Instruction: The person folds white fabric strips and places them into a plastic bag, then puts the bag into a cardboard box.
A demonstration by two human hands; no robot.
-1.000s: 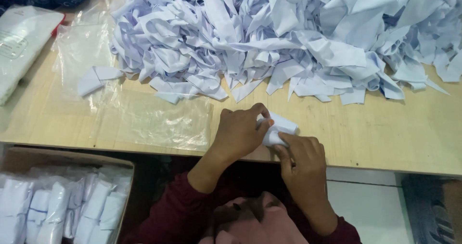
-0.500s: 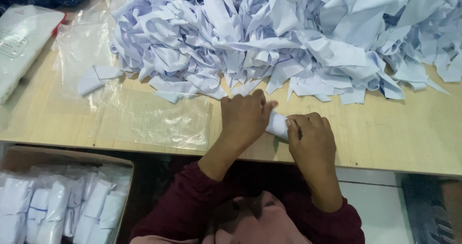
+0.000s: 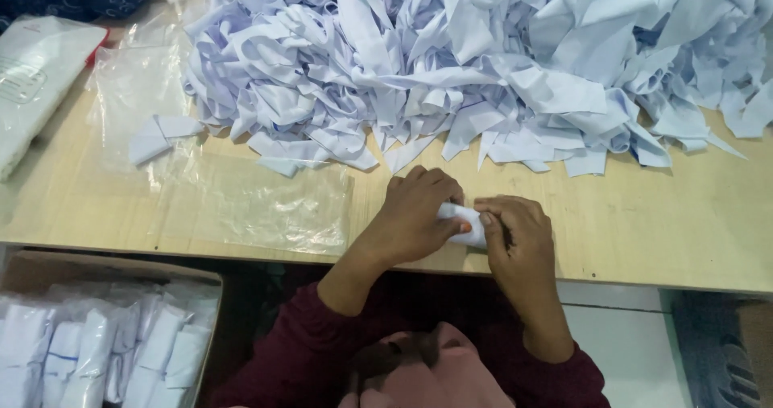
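Right now both hands are pinching a small folded piece of pale white cloth (image 3: 462,222) at the near edge of the light wooden table (image 3: 684,231): the left hand (image 3: 415,219) is curling over one end, the right hand (image 3: 515,235) is gripping the other. Beyond that cloth a big heap of loose white fabric strips (image 3: 451,62) is waiting, so most work seems left. Left of it a clear plastic bag (image 3: 258,203) is lying flat; lower left, a cardboard box (image 3: 105,335) is holding bagged white bundles, seemingly finished.

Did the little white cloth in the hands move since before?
Yes. The white cloth piece sits slightly nearer the table's front edge, squeezed smaller between both hands.
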